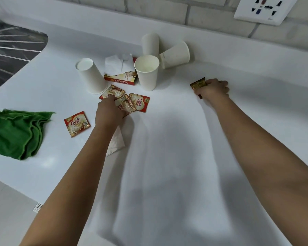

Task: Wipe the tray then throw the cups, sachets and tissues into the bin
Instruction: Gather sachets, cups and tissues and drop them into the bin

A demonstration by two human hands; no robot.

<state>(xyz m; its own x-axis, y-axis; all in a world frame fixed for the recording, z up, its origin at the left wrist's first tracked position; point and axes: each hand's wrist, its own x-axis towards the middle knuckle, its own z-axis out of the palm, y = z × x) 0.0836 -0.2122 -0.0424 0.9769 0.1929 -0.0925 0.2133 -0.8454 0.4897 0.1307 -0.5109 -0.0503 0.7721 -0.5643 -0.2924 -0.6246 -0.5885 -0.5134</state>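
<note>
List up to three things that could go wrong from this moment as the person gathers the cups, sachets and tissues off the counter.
1. The left hand is on a loose pile of sachets; scooping them could scatter some, and the lone sachet beside the green cloth may be missed.
2. The upright cup stands close behind the pile and might be knocked over.
3. The tissue lies partly under the left forearm and could be overlooked or dragged off.
</note>
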